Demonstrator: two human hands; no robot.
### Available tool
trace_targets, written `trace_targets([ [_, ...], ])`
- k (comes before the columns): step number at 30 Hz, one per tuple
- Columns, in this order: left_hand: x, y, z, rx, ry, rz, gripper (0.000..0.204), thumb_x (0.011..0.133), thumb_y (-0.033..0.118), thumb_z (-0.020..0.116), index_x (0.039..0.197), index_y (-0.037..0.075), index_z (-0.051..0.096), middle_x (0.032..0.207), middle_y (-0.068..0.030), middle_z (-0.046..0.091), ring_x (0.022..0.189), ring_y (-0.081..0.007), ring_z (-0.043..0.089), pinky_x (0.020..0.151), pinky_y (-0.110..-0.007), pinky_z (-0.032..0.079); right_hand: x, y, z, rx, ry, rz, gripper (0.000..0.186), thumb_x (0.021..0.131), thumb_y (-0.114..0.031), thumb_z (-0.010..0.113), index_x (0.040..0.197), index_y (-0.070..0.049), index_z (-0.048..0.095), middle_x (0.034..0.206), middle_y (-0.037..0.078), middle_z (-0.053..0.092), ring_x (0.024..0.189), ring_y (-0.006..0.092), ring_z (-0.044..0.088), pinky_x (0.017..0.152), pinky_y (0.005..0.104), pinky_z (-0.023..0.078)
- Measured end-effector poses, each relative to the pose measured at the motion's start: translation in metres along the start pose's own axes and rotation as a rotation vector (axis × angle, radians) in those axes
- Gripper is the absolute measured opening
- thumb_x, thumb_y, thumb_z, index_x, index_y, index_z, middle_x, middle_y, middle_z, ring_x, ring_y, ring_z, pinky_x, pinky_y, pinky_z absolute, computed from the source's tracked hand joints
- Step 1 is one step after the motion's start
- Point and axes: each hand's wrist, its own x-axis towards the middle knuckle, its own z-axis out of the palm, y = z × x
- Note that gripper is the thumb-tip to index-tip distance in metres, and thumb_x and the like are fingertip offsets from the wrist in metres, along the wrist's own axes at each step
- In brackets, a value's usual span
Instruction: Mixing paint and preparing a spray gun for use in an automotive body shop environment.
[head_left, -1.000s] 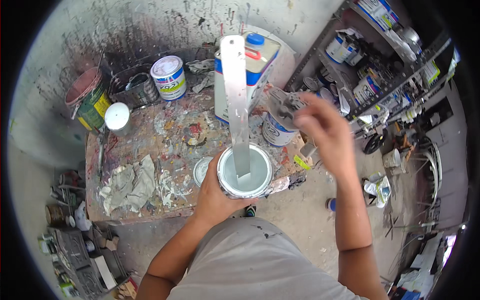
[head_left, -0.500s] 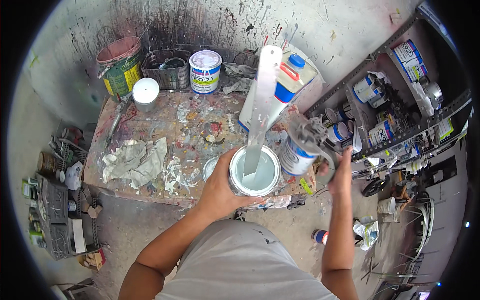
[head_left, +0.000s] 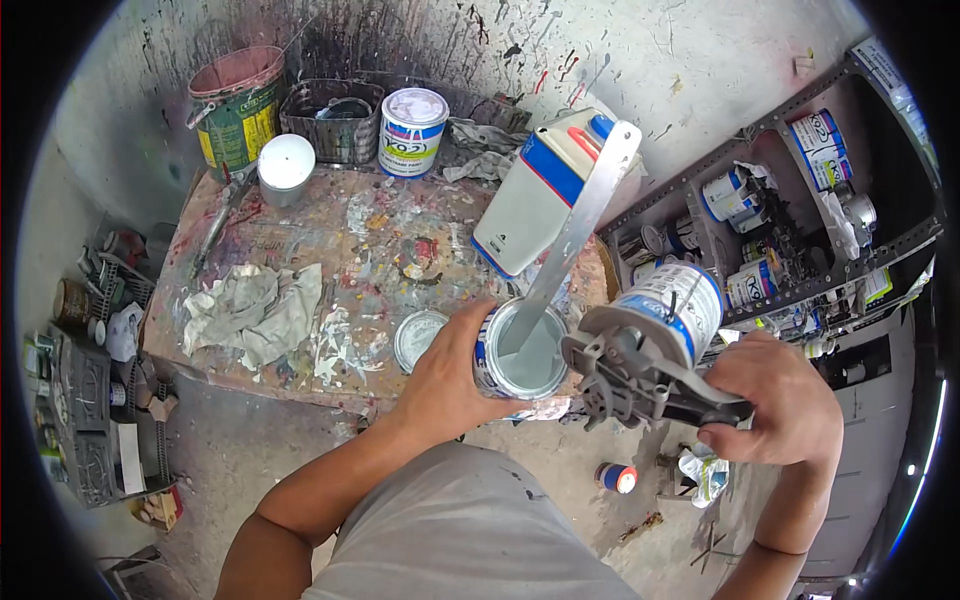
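— Fingers of the left hand (head_left: 445, 375)?
— Wrapped around a small open paint can (head_left: 520, 352), held over the near edge of the surface (head_left: 300, 250). A flat metal stirring stick (head_left: 575, 230) stands in the pale paint, leaning toward one o'clock.

— And the right hand (head_left: 775, 405)?
— Its fingers are closed on the handle of a grey pouring lid (head_left: 640, 375) fitted to a second can (head_left: 670, 305), tipped at three o'clock of the open can, just beside it.

— Anything else close?
— A loose lid (head_left: 418, 338) at nine o'clock, crumpled rags (head_left: 250, 310) farther left.
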Motion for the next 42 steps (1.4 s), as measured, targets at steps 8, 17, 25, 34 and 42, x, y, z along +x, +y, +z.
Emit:
trace_targets([
  [8,0.000,-0.002,-0.001,0.003,-0.004,0.024,0.110,0.061,0.032,0.095,0.146,0.002,0.032,0.141,-0.0219,0.049,0.129,-0.0380,0.053,0.108,-0.044,0.044,-0.002,-0.014,0.002,-0.004,-0.064,0.014,0.026,0.073,-0.020,0.077,0.087,-0.004,0.062,0.075,0.011,0.059,0.079,0.0339,0.060,0.076,0.0421,0.046],
  [17,0.004,-0.002,0.001,-0.017,-0.039,0.034,0.109,0.062,0.030,0.095,0.146,0.001,0.032,0.142,-0.0236,0.046,0.132,-0.0412,0.049,0.108,-0.046,0.044,-0.012,-0.015,0.004,0.021,-0.130,0.051,0.025,0.076,-0.017,0.077,0.091,-0.005,0.062,0.079,0.011,0.059,0.082,0.0346,0.060,0.079,0.0439,0.046],
  [25,0.007,0.000,0.009,-0.072,-0.034,0.073,0.110,0.061,0.031,0.095,0.146,0.000,0.033,0.140,-0.0243,0.047,0.130,-0.0406,0.051,0.107,-0.046,0.044,-0.031,0.033,0.040,0.351,0.113,0.115,0.068,0.075,-0.067,0.075,0.083,-0.001,0.063,0.072,0.013,0.058,0.068,0.0321,0.059,0.067,0.0404,0.045],
  [34,-0.001,-0.010,0.014,-0.137,0.041,0.012,0.116,0.057,0.029,0.098,0.148,0.001,0.031,0.140,-0.0240,0.048,0.129,-0.0400,0.052,0.106,-0.046,0.045,-0.020,0.092,0.203,1.591,1.010,0.747,0.088,0.089,-0.082,0.042,0.106,0.001,0.065,0.078,0.010,0.066,0.054,0.0189,0.058,0.055,0.0319,0.049],
  [42,-0.016,-0.008,0.000,-0.137,-0.022,0.033,0.117,0.054,0.027,0.098,0.148,0.002,0.034,0.143,-0.0213,0.048,0.131,-0.0380,0.052,0.108,-0.045,0.044,0.083,0.092,0.250,1.803,1.238,0.392,0.058,0.103,-0.061,0.042,0.106,-0.006,0.058,0.082,0.005,0.059,0.067,0.0184,0.054,0.066,0.0325,0.046],
])
